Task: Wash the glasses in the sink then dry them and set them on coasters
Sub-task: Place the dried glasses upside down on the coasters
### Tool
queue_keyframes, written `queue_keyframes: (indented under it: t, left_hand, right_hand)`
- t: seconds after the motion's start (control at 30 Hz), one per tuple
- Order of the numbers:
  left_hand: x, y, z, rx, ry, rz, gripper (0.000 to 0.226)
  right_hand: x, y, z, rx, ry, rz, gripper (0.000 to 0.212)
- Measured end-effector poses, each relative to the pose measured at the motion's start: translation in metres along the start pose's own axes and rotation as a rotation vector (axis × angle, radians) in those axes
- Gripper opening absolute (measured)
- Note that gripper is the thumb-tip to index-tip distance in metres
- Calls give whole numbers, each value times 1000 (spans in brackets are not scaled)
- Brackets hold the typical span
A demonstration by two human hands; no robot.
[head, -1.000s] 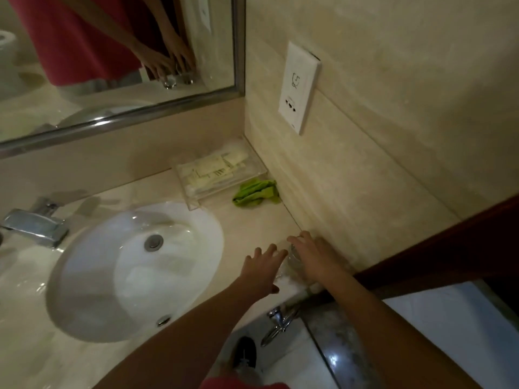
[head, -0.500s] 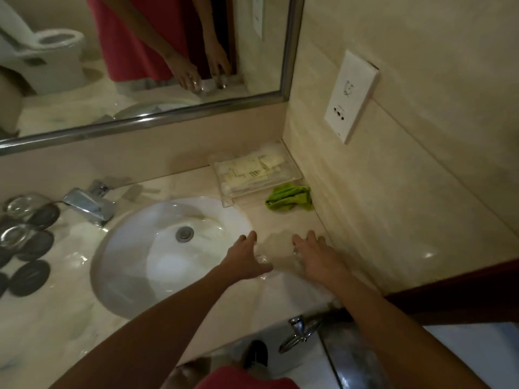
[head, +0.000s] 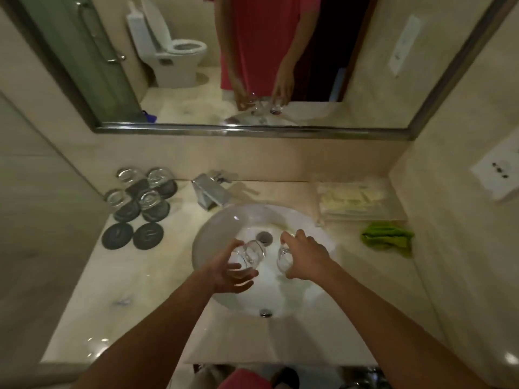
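Over the white sink [head: 219,228] my left hand [head: 229,272] grips a clear glass [head: 251,254], tilted with its base pointing away from me. My right hand [head: 304,255] holds a second clear glass [head: 283,258] from above, beside the first. The drain [head: 264,237] lies just beyond both glasses. On the counter at the left, several glasses [head: 148,199] stand upside down on dark round coasters, and two bare coasters [head: 132,235] lie in front of them.
A chrome tap [head: 209,192] stands behind the basin, with no water running. A green cloth [head: 389,238] lies at the right by the wall, behind it a clear tray of toiletries [head: 352,200]. A mirror [head: 252,66] spans the back wall.
Both hands lifted a glass each from the counter's right corner and carried them left over the sink. The view swung left, bringing the coasters and upturned glasses into sight.
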State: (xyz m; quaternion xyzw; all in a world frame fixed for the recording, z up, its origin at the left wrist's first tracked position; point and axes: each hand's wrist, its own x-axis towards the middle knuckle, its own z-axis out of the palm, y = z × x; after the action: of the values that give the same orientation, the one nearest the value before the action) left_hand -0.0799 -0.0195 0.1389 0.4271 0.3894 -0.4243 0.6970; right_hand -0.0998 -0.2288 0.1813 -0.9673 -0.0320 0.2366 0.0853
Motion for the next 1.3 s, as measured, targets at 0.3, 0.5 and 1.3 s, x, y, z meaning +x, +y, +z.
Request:
queue_keyframes:
  t: [0.3,0.5,1.3]
  left_hand:
    - [-23,69,-140,-324,-196,274,42]
    - [-24,106,-215,-172,-128,530,61]
    - [19,152,-312,615,593,1063,88]
  right_hand:
    - [62,-130,-10,21,-48,-86,75]
    - [98,-202,-7,88,-69,-80,66]
    - [163,-279,7,227,-44,63,66]
